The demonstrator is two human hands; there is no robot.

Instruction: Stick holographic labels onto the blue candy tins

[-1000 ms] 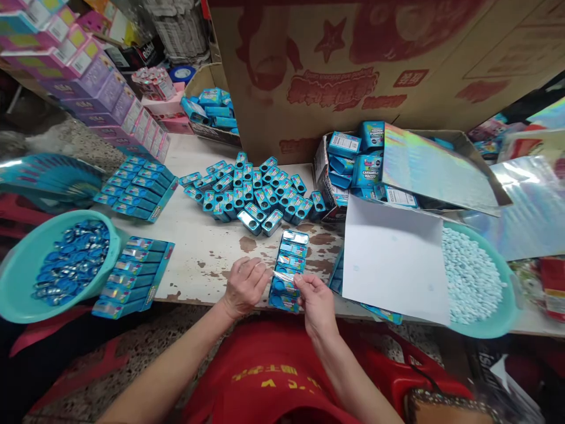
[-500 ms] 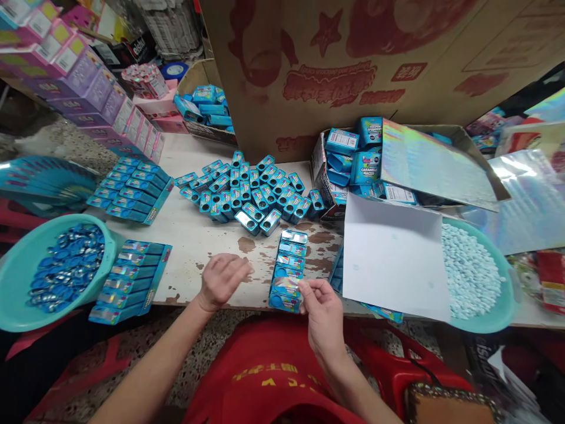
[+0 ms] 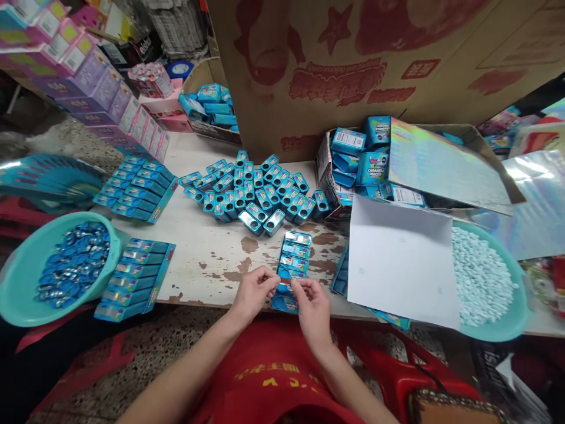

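Between my two hands a small shiny strip, like a sticker (image 3: 286,281), is stretched level over a row of blue candy tins (image 3: 295,250). My left hand (image 3: 255,294) pinches its left end, and my right hand (image 3: 312,303) pinches the right end. The row runs away from me at the table's front edge; several of its tins have shiny strips across their tops. Whether the held strip touches the tin under it, I cannot tell. Beyond the row, many loose blue tins with round dark openings (image 3: 256,191) stand in a cluster.
Left are a teal basin (image 3: 115,247) of blue-and-silver pieces and blue display boxes (image 3: 128,282) of tins. On the right, a white sheet (image 3: 399,259) partly covers a teal basin (image 3: 523,312) of pale candies. Behind stand a carton of blue packets (image 3: 375,168) and a big cardboard box (image 3: 282,106).
My left hand has moved right and closed on the strip's left end. The strip, held earlier by my right hand alone, is now between both hands. The view has shifted slightly.
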